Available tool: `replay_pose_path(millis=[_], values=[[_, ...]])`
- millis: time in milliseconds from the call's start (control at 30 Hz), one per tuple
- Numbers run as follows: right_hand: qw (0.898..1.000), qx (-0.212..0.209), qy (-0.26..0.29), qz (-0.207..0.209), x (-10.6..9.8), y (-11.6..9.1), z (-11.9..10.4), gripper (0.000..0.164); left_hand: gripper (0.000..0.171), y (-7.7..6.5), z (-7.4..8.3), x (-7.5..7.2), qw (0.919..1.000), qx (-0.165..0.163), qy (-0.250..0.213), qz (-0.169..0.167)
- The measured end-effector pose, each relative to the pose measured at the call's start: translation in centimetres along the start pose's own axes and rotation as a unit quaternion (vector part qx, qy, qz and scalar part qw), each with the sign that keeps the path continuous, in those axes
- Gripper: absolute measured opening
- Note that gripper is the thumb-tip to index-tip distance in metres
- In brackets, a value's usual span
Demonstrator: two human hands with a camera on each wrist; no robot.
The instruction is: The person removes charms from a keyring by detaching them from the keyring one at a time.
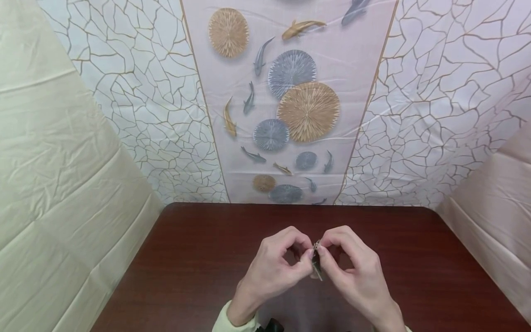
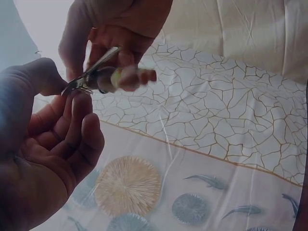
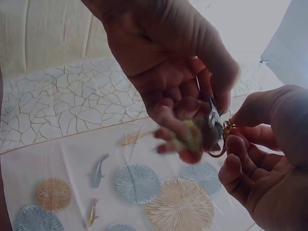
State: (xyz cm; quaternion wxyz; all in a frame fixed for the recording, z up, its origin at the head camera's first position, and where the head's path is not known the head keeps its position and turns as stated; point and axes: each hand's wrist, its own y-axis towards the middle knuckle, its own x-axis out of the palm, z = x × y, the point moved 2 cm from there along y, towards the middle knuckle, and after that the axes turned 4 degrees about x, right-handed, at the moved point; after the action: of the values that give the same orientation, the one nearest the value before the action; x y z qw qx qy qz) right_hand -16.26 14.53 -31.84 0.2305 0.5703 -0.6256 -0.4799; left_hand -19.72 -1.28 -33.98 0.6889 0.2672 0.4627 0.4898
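Note:
A small keychain (image 1: pixel 317 264) is held between both hands above the table. My left hand (image 1: pixel 274 263) pinches its metal part between thumb and fingers. From the other side my right hand (image 1: pixel 360 268) pinches a gold-coloured ring or clasp (image 3: pixel 227 131), seen in the right wrist view. A flat, key-like metal piece (image 2: pixel 100 63) juts out in the left wrist view. Below the fingertips dangles a blurred charm (image 2: pixel 126 78) with yellow-green and reddish parts; its exact shape cannot be made out. The fingertips hide part of the metal.
Beneath the hands lies a dark red-brown wooden table (image 1: pixel 199 258) with rounded far corners. A patterned cloth (image 1: pixel 290 152) with fish and round leaf prints hangs behind it. Plain pale cloth (image 1: pixel 83 184) hangs along the left side, and similar cloth (image 1: pixel 493 203) on the right.

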Motion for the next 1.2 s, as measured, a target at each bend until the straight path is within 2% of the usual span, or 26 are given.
replay_pose_path(millis=[200, 467, 633, 700, 833, 1033, 1133, 1200], values=[[1.000, -0.010, 0.002, -0.002, 0.16, 0.02, -0.03, 0.004, 0.019, -0.05, -0.05, 0.02, 0.9999, -0.008, 0.005, 0.005], [1.000, -0.009, -0.006, 0.003, 0.06, -0.07, 0.14, 0.012, 0.011, -0.04, -0.37, 0.07, 0.9982, -0.028, -0.048, -0.021], [1.000, 0.000, -0.006, 0.002, -0.05, -0.07, 0.05, 0.009, 0.006, -0.09, -0.66, -0.07, 0.9974, -0.040, -0.057, -0.017], [1.000, -0.001, -0.003, -0.003, -0.06, -0.08, 0.04, 0.004, 0.009, -0.05, -0.73, 0.00, 0.9985, -0.032, -0.043, -0.011], [1.000, -0.006, 0.003, -0.012, 0.03, -0.16, 0.14, 0.012, 0.014, 0.07, -0.74, 0.17, 0.9999, 0.003, -0.002, -0.011], [0.999, -0.017, 0.022, -0.023, 0.21, -0.33, 0.24, 0.004, 0.012, 0.24, -0.78, 0.11, 0.9959, 0.057, 0.070, -0.007], [0.999, -0.024, 0.032, -0.031, 0.31, -0.29, 0.18, 0.007, 0.011, 0.28, -0.78, -0.04, 0.9936, 0.073, 0.086, -0.006], [0.999, -0.025, 0.032, -0.035, 0.34, -0.24, 0.14, 0.008, 0.010, 0.26, -0.74, -0.14, 0.9942, 0.070, 0.080, -0.010]])
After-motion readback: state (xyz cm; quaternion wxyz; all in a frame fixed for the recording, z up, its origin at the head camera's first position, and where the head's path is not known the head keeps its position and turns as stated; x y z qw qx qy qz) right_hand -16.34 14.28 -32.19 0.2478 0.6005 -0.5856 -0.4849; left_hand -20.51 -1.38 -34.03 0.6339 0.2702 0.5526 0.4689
